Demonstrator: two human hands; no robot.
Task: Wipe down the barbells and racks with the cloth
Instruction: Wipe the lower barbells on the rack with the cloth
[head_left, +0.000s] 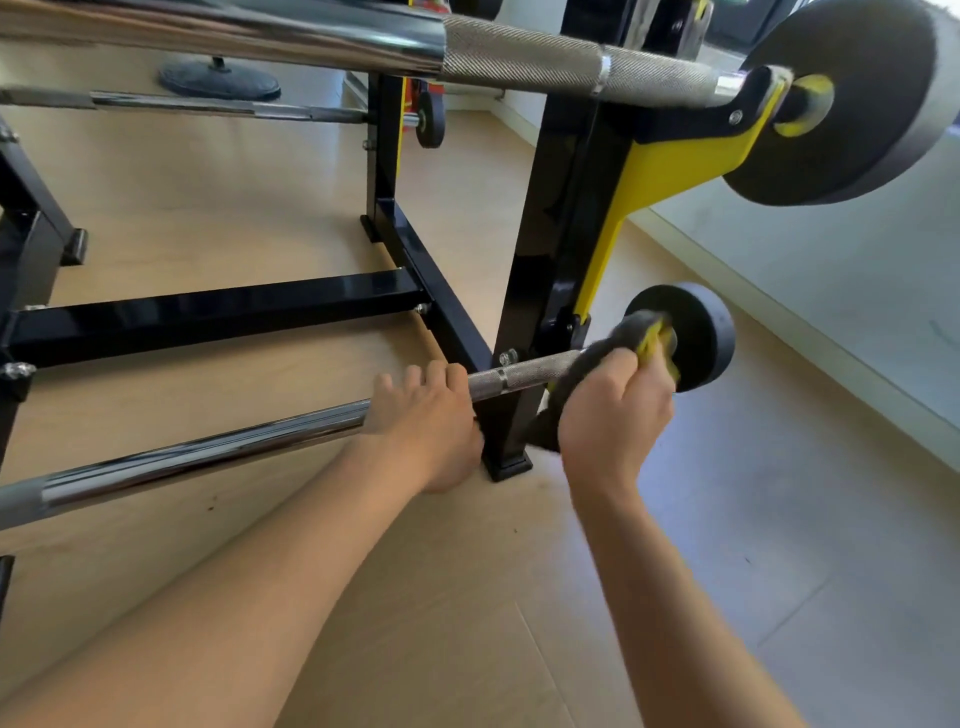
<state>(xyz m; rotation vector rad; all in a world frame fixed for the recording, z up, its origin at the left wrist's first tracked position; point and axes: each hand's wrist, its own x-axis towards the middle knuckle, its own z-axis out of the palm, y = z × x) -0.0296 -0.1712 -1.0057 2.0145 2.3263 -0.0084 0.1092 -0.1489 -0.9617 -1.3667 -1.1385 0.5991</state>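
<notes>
A black-and-yellow rack (550, 234) fills the centre of the frame, standing on a wooden floor (519, 597). It cradles one loaded barbell (519, 60) across the top edge. A second, lower barbell (208, 452) runs from the lower left toward a small weight plate (696, 332) at centre right. The person's left hand (426, 421) sits at mid-frame with its fingers (431, 371) curled over this bar, apparently to stop it rolling. Just right of it, the right hand (613, 415) grips a grey-and-yellow cloth (623, 332), fingers closed around it. The cloth is wrapped round the knurled end beside the plate, seemingly so one stroke cleans all sides.
</notes>
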